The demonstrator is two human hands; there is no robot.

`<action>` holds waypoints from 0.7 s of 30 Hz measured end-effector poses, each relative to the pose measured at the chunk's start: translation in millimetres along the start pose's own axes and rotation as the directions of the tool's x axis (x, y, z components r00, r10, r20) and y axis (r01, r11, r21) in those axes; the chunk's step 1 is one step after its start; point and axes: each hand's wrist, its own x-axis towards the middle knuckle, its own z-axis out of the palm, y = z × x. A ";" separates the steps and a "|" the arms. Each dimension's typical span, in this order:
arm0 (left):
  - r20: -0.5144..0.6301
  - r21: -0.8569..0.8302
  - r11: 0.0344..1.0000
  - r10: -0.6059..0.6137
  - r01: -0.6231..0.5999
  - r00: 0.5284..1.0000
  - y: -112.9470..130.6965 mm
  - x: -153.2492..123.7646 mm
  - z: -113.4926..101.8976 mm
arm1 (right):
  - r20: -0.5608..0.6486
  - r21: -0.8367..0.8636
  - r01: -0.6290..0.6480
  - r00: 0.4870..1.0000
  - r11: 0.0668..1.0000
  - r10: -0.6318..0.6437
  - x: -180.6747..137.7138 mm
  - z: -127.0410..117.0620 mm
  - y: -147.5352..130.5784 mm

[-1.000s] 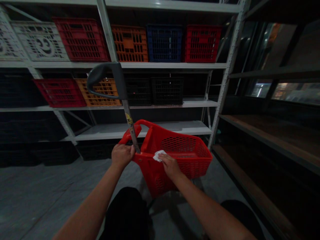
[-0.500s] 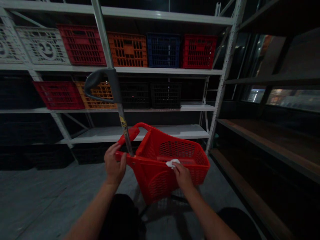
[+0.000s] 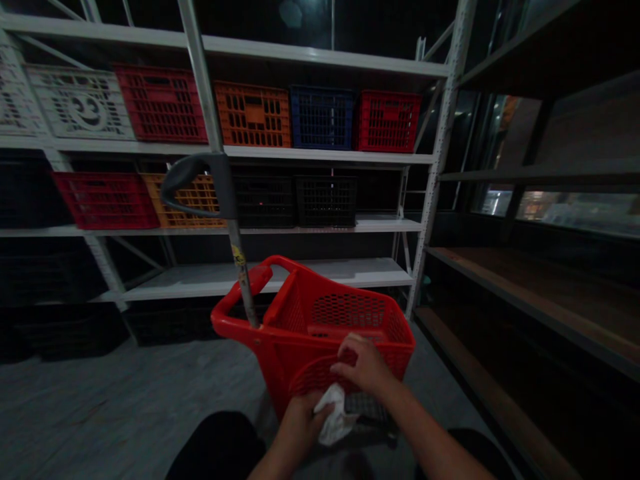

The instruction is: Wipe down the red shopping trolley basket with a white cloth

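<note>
A red plastic shopping cart with perforated walls stands on the floor in front of me. Low at its near side, my left hand is closed on a crumpled white tissue, which hangs out past the fingers. My right hand is just above, by the basket's near wall; its fingers are curved and apart, with nothing seen in them. Whether the right fingertips touch the cart I cannot tell. From the cart's handle end rises a metal pole with a grey loop grip.
Behind the cart is white metal shelving holding plastic crates, among them an orange crate, a blue crate and a red crate. To the right runs a brown-boarded rack. Dark crates sit low on the left.
My left hand has left the cart's handle and come down right, now holding the tissue. My right hand has let go of the tissue it held at the basket rim.
</note>
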 end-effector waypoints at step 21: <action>0.357 -0.009 0.990 -0.126 0.138 0.926 9.1 -38.1 35.0 | -0.151 -0.583 0.240 0.907 0.777 -0.394 82.2 -17.1 -12.4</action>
